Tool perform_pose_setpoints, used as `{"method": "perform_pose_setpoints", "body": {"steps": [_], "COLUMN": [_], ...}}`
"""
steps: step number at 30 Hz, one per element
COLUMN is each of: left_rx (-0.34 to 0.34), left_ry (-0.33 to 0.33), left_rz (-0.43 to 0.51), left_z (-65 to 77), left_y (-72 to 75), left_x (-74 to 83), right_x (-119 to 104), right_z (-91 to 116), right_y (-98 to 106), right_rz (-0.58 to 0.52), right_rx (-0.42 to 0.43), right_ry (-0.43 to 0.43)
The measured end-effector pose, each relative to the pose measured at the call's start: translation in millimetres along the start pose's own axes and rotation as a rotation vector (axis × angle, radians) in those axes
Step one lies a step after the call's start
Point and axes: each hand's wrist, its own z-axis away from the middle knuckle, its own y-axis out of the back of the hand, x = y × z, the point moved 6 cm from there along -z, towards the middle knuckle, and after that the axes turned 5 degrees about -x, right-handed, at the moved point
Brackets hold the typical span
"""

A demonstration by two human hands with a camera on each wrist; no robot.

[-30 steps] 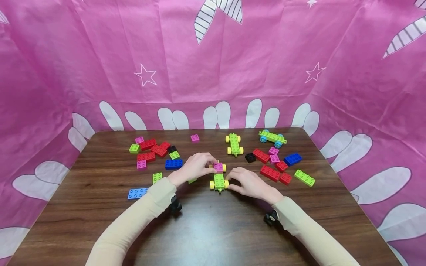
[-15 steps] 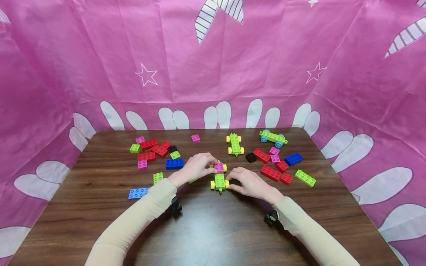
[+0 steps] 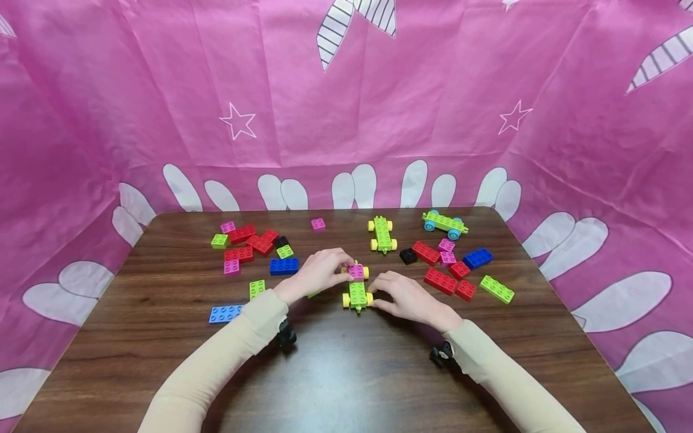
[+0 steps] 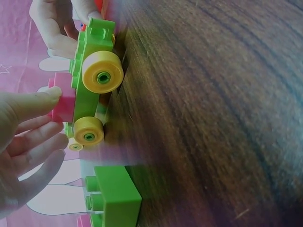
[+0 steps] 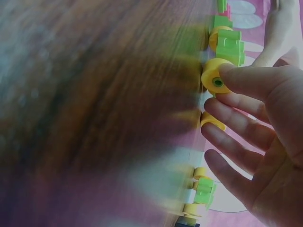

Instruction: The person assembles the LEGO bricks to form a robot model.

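On the table a lime green toy car base (image 3: 357,296) with yellow wheels stands lengthwise between my hands. A pink building brick (image 3: 355,272) sits on the studs of its far half. My left hand (image 3: 319,273) pinches this brick; the thumb (image 4: 42,100) lies along its near side in the left wrist view. From the right, my right hand (image 3: 403,297) holds the base by its near right yellow wheel (image 5: 217,78), thumb against the hub and index finger at the wheel's edge. Its other fingers are loosely spread. The base's far left wheel is mostly hidden behind my left hand.
Behind stand another yellow-wheeled base (image 3: 382,234) and a blue-wheeled one (image 3: 445,224). Loose red, pink, green, black and blue bricks lie to both sides, among them a dark blue brick (image 3: 284,266) and a light blue one (image 3: 224,314). A green brick (image 4: 118,196) lies by my left hand.
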Motion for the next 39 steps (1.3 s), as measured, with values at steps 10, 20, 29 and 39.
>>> {"method": "perform_pose_setpoints", "body": {"steps": [10,20,29,39], "left_rx": [-0.002,-0.006,-0.007,-0.022], "left_ry": [-0.003,0.005,0.007,0.016], "left_rz": [-0.016,-0.01,-0.006,0.02], "left_z": [-0.9,-0.5,0.7,2.2], "left_y": [1.5,0.2,0.2,-0.9], "left_x": [1.6,1.1,1.7,0.7], "right_x": [0.9,0.6,0.5,0.4], "right_z": [0.3,0.0,0.6,-0.5], "right_y": [1.9,0.6,0.6,0.0], "right_rz": [-0.003,-0.002,-0.007,-0.007], "right_rx": [-0.006,-0.02,-0.02,-0.017], "right_ry": [-0.008,-0.015,-0.016,-0.017]}}
